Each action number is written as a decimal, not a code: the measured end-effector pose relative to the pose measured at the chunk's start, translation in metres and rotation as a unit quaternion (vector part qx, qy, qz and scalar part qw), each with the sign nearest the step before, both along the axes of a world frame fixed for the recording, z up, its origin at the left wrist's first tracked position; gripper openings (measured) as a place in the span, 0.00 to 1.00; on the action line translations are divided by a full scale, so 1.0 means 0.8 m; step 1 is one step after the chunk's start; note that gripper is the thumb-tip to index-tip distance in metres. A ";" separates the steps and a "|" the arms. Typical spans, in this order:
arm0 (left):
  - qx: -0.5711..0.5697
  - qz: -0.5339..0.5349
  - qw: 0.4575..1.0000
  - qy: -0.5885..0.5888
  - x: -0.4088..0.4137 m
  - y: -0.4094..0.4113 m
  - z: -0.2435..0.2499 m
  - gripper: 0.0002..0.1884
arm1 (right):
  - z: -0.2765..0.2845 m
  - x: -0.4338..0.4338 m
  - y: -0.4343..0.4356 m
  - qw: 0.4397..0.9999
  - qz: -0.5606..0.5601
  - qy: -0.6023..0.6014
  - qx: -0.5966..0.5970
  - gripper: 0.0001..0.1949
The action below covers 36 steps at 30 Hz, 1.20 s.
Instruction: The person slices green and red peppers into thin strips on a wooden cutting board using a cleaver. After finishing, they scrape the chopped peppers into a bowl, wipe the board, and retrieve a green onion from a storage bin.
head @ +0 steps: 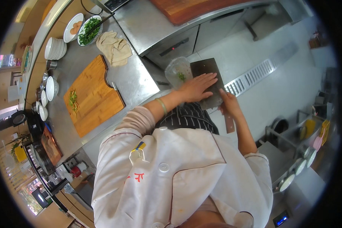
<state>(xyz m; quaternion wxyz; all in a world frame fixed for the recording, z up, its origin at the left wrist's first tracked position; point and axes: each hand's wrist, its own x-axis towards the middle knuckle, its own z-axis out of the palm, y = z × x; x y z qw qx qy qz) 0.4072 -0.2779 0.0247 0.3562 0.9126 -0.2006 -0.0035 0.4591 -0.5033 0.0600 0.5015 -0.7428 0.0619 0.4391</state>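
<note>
My right hand (230, 103) grips a broad-bladed cleaver (206, 67) where the blade meets the wooden handle. Across the blade's flat face lies my left hand (199, 87), palm down, fingers extended; a pale green bangle is on that wrist. Just left of the blade is a clear plastic container (173, 67) with some chopped greens (181, 76) in it; what supports it is hidden. Farther left, a wooden cutting board (95, 99) rests on the steel counter (131, 82), with a small pile of cut green and orange vegetable pieces (73, 101) near its left edge.
A beige cloth (114, 48), a bowl of leafy greens (89, 30) with chopsticks, a bowl of eggs (74, 28) and stacked white plates (55, 48) stand along the counter's back. A floor drain grate (250, 77) lies ahead right. A metal rack (282, 136) stands at right.
</note>
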 end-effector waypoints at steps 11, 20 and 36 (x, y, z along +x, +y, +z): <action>-0.014 0.188 0.979 -0.072 0.034 -0.017 -0.017 0.33 | 0.056 0.004 0.003 0.999 0.027 -0.021 -0.012 0.23; 0.062 0.386 0.899 0.196 0.029 0.102 -0.067 0.21 | 0.093 0.013 -0.036 0.995 0.046 -0.052 -0.071 0.21; -0.177 0.422 0.888 -0.043 -0.047 0.042 -0.158 0.14 | 0.104 0.014 0.247 0.952 0.275 -0.095 0.092 0.22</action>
